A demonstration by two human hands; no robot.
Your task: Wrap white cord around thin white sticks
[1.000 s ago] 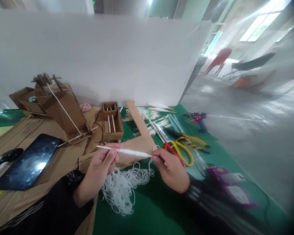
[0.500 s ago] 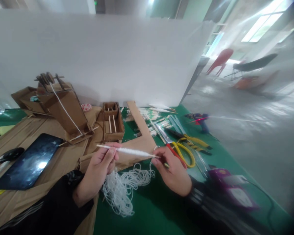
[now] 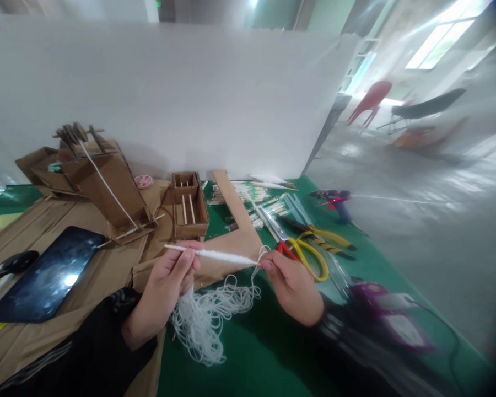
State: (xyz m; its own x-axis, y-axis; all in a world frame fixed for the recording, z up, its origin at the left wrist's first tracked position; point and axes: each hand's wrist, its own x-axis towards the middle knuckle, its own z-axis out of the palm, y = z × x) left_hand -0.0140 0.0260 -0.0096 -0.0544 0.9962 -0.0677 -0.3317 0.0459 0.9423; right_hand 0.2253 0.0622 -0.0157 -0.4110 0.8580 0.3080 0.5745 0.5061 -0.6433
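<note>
Between my hands lies a thin wooden stick wound with white string [image 3: 227,256], tilted slightly down to the right. My left hand [image 3: 173,275] is closed round its left part, with the bare tip sticking out. At the other end, my right hand [image 3: 291,281] pinches with thumb and forefinger where the stick's tip and a loop of string meet. A loose tangle of white string [image 3: 202,325] hangs and lies below, a strand rising from it to my right fingers. Under the stick is an L-shaped piece of cardboard [image 3: 231,237].
Right of my hands lie red-and-yellow scissors [image 3: 306,256], pliers [image 3: 333,237], bundled sticks [image 3: 268,212] and a glue gun [image 3: 337,204]. On the left are a tablet [image 3: 45,275], a cardboard crane-like model [image 3: 107,187] and a cardboard box with sticks [image 3: 190,212]. A white panel [image 3: 169,99] stands behind.
My right fingers have shifted slightly at the stick's right end, and the string loop there now stands out more. My left hand keeps its hold; the view has moved slightly.
</note>
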